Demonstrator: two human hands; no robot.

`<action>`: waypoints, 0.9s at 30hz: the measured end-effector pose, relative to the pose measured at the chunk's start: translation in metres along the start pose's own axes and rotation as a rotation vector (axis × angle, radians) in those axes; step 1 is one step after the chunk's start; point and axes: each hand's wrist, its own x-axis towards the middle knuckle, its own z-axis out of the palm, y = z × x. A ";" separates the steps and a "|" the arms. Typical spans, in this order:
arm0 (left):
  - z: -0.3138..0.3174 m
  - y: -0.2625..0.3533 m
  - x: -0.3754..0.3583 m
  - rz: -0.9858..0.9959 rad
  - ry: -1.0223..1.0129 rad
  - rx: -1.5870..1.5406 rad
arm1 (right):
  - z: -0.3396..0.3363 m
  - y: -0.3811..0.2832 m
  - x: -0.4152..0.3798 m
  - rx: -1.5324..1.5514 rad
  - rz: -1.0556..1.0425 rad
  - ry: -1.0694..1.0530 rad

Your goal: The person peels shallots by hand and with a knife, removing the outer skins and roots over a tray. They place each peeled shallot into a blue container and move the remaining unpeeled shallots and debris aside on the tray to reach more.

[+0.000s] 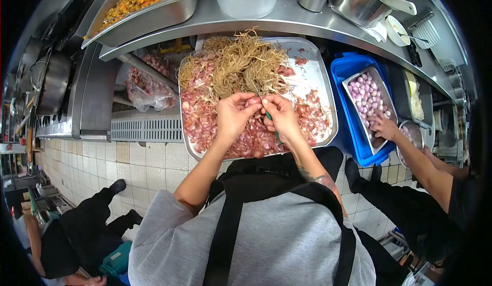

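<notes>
Over the large metal tray [306,82], both hands work close together, nearly touching. The left hand [237,114] pinches a reddish shallot [251,101] between thumb and fingers; the right hand [280,116] grips a small knife by its green handle [278,137], its thin blade up against the shallot. Beneath and around them, the tray holds a broad layer of reddish bulbs and loose skins [312,119], with a tangled heap of dry, straw-coloured stalks [246,65] at its far side.

To the right of the tray stands a blue tub [335,73], with a metal pan [392,113] of peeled, pinkish-purple shallots [365,94] inside it; a co-worker's hand [382,126] reaches into that pan. Left of the tray is a clear plastic bag [148,95] with reddish contents. Beyond the tray, the steel worktop [287,22] carries a deep pan [169,10] of chopped orange and green food, clear plastic containers [246,0] and a metal pot [359,4].
</notes>
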 end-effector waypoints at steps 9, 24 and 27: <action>-0.015 -0.005 0.005 -0.081 -0.215 -0.338 | -0.011 -0.010 0.000 0.231 0.101 -0.087; 0.007 0.021 -0.012 -0.077 -0.234 -0.822 | 0.007 -0.034 -0.051 -0.079 -0.356 0.039; 0.012 0.024 -0.016 -0.053 -0.219 -0.763 | 0.014 -0.035 -0.062 -0.166 -0.391 0.023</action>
